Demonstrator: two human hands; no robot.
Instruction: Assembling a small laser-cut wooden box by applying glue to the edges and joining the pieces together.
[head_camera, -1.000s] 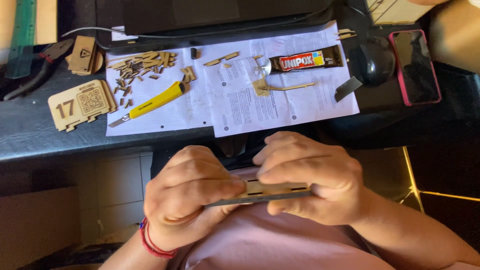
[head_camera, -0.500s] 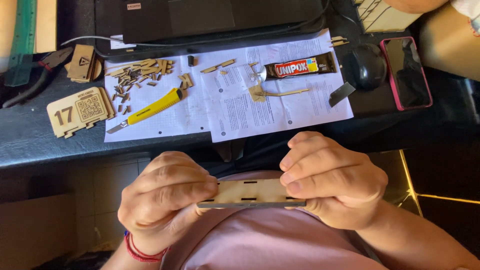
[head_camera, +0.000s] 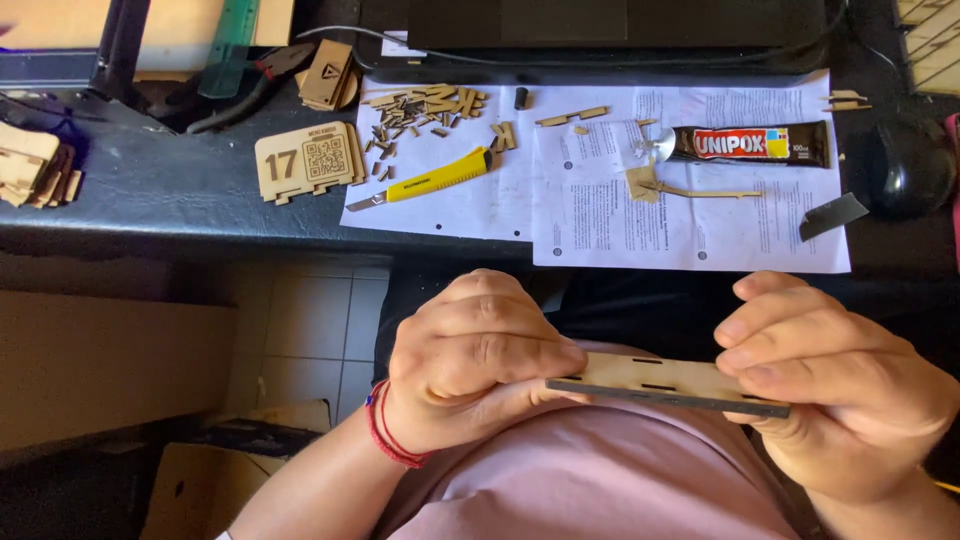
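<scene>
1. Partly hidden: both ends of the thin wooden panel (head_camera: 660, 383), covered by fingers; right wrist cut off at the frame's lower edge; mouse (head_camera: 908, 165) dark and hard to read against the desk (head_camera: 160, 195).
2. Held in front of the body below the desk edge, over a pink shirt (head_camera: 600, 480), well apart from the papers (head_camera: 690, 200) above.
3. Long axis running left to right, tilted slightly down toward the right; broad face turned up, dark edge toward the body, small slots visible along it.
4. Left hand (head_camera: 470, 365) pinching the panel's left end, fingers curled over the top, thumb underneath; red cord at the wrist.
5. Right hand (head_camera: 835, 385) pinching the right end, fingertips pressed on the top face.
6. Lying untouched on the desk: yellow utility knife (head_camera: 430, 185), glue tube (head_camera: 755, 143), scattered small wooden pieces (head_camera: 425, 110), a wooden plaque (head_camera: 305, 160).
7. Compared with half a second ago: same two-handed grip, hands spread a little wider, more of the panel's face exposed; view shifted, desk items sitting further right in the frame.
</scene>
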